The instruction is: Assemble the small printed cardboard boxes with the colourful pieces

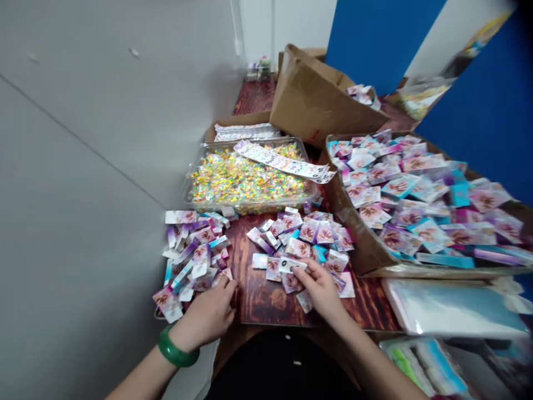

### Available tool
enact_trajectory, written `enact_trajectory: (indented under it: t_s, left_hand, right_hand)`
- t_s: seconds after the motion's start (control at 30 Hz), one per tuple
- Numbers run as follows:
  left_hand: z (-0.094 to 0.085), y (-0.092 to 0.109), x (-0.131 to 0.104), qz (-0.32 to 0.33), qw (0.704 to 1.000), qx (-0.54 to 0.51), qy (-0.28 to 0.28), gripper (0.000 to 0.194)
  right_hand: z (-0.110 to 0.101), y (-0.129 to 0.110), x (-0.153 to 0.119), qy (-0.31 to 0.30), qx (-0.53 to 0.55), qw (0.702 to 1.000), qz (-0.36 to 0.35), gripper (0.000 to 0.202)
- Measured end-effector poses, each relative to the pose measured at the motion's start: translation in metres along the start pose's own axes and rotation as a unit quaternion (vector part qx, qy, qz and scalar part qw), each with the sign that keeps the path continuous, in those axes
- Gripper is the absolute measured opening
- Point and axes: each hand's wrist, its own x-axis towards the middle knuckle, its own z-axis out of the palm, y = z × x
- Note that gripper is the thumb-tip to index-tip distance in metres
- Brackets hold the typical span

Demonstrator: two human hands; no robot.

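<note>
My left hand (210,308), a green bangle (177,347) on its wrist, is closed at the right edge of a pile of small printed boxes (202,258). Its fingertips grip one small box (225,274), partly covered by the fingers. Between the thumb and fingers of my right hand (318,286) is a small white strip (287,264) with black ring marks. That hand hovers over a second pile of small boxes (300,244), printed in purple, pink and blue.
Behind the piles stands a clear plastic tub (310,194) full of shiny yellow-green pieces, with long printed strips (278,158) lying across it. A large carton (345,205) of small boxes is at the right, above plastic bags (453,308). A grey wall (83,194) borders the left.
</note>
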Motion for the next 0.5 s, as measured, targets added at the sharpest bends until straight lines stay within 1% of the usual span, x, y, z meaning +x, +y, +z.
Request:
enact_trajectory:
  t_s: [0.07,0.1,0.17,0.23,0.27,0.33,0.4,0.5]
  left_hand:
    - [0.011,-0.005,-0.008,-0.028,0.998,0.046,-0.018,0.054]
    - [0.016,-0.008,-0.010,-0.031,0.998,0.061,-0.013,0.056]
    - [0.027,-0.013,-0.009,-0.021,0.996,0.082,0.015,0.054]
    - [0.036,-0.020,-0.004,0.012,0.994,0.094,0.054,0.050]
    - [0.040,-0.025,0.000,0.033,0.992,0.099,0.070,0.048]
    - [0.046,-0.037,0.009,0.079,0.987,0.099,0.100,0.047]
    - [0.052,-0.051,0.014,0.116,0.983,0.099,0.100,0.049]
    - [0.060,-0.069,0.013,0.149,0.980,0.110,0.069,0.049]
  right_hand:
    - [-0.002,0.003,-0.001,0.011,0.001,1.000,0.009,0.033]
    - [0.000,0.005,-0.003,0.009,-0.003,1.000,0.010,0.031]
    - [0.007,0.010,-0.010,-0.009,-0.022,1.000,0.002,0.024]
    - [0.016,0.018,-0.017,-0.023,-0.052,0.998,-0.034,0.015]
    - [0.020,0.022,-0.019,-0.031,-0.057,0.997,-0.040,0.012]
    - [0.025,0.031,-0.021,-0.037,-0.089,0.994,-0.043,0.011]
    - [0.026,0.037,-0.023,-0.038,-0.125,0.991,-0.041,0.011]
    - [0.025,0.038,-0.027,-0.038,-0.157,0.986,-0.048,0.012]
